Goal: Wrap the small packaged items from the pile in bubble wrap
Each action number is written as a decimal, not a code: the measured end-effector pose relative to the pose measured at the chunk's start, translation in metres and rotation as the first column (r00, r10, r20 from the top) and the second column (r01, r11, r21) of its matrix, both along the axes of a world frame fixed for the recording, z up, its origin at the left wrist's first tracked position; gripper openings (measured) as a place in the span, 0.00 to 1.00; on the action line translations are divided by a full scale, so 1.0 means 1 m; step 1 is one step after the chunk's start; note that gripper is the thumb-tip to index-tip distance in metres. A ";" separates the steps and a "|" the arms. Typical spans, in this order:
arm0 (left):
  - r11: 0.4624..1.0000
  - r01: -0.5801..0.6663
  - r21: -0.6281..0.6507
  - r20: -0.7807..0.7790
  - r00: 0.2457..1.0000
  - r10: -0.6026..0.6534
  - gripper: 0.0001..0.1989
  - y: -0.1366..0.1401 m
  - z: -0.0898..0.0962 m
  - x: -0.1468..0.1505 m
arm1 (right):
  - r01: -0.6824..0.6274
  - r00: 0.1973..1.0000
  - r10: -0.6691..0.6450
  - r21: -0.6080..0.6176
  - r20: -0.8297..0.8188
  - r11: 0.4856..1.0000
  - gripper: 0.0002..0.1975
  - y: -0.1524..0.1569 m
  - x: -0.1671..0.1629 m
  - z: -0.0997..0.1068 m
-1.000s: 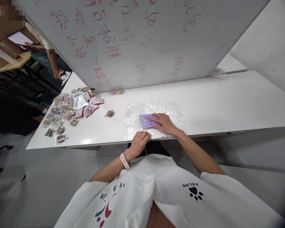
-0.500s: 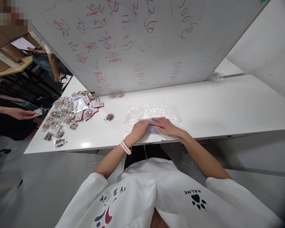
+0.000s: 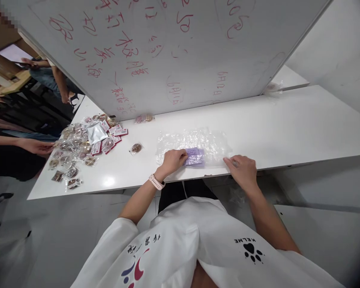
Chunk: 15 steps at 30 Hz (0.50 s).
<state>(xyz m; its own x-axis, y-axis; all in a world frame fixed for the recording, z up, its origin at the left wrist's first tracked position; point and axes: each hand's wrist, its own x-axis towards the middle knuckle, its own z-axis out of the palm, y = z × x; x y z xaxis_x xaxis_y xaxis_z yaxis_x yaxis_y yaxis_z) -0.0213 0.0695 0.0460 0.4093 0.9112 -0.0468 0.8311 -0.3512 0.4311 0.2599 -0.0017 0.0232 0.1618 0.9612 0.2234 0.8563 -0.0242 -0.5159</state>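
A sheet of clear, crinkled plastic (image 3: 210,142) lies flat near the table's front edge. On its front part rests a flat purple packet (image 3: 195,157), with plastic partly over it. My left hand (image 3: 174,161), wearing a pale pink wristband, is closed at the packet's left end, thumb and fingertips pressed together there. My right hand (image 3: 243,170) is at the sheet's front right corner, its fingers pinched on the plastic edge. What lies under my left fingers is hidden.
Many small wrapped snacks (image 3: 75,140) lie heaped on the left of the white table (image 3: 288,132), with a silver pouch (image 3: 96,133) on top. One wrapped piece (image 3: 136,148) lies apart. A whiteboard (image 3: 180,56) stands behind. Another person's hand (image 3: 39,146) reaches the heap's left side.
My right hand has left the purple packet and moved right to the plastic's corner, uncovering the packet. My left hand stays at its left end. The other person's hand has moved to the heap.
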 end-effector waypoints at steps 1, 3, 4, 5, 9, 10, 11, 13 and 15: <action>1.000 -0.003 -0.003 0.002 1.000 0.003 0.08 0.001 0.000 0.001 | 0.106 0.993 -0.112 0.109 0.046 0.988 0.23 0.000 -0.010 0.000; 1.000 -0.009 -0.001 0.000 1.000 0.009 0.08 0.004 -0.001 0.002 | 0.125 0.985 -0.151 0.248 0.089 0.961 0.21 0.000 -0.035 0.004; 1.000 -0.010 0.003 -0.002 1.000 0.010 0.08 0.005 -0.001 0.002 | 0.026 0.993 -0.054 0.249 0.109 0.968 0.21 0.001 -0.048 0.005; 1.000 -0.010 0.007 -0.006 1.000 0.010 0.08 0.006 0.000 0.003 | -0.122 0.987 0.095 0.211 0.132 0.970 0.21 0.002 -0.061 0.006; 1.000 0.003 0.028 -0.011 1.000 -0.003 0.08 -0.005 0.004 -0.002 | -0.551 0.820 0.544 -0.012 0.179 0.834 0.29 0.019 -0.095 -0.009; 0.997 0.022 0.068 0.008 1.000 -0.022 0.08 -0.012 0.004 -0.006 | -0.570 0.803 0.568 -0.044 0.178 0.820 0.31 0.024 -0.098 -0.015; 0.991 0.041 0.127 0.027 0.999 -0.045 0.12 -0.021 0.003 -0.011 | -0.577 0.797 0.578 -0.067 0.176 0.814 0.32 0.029 -0.098 -0.021; 0.958 0.029 0.285 0.059 0.997 -0.048 0.21 -0.042 -0.003 -0.024 | -0.579 0.791 0.586 -0.096 0.174 0.810 0.32 0.034 -0.095 -0.029; 0.912 -0.078 0.402 0.101 0.994 0.041 0.23 -0.061 -0.015 -0.041 | -0.585 0.783 0.595 -0.107 0.180 0.804 0.32 0.036 -0.090 -0.033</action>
<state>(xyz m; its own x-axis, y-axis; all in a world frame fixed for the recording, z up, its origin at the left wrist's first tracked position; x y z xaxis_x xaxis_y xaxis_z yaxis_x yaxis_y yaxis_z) -0.0618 0.0083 0.0312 0.3389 0.8672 0.3649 0.8214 -0.4618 0.3348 0.1697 0.0341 -0.0093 -0.4825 0.8639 0.1443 0.7925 0.5008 -0.3480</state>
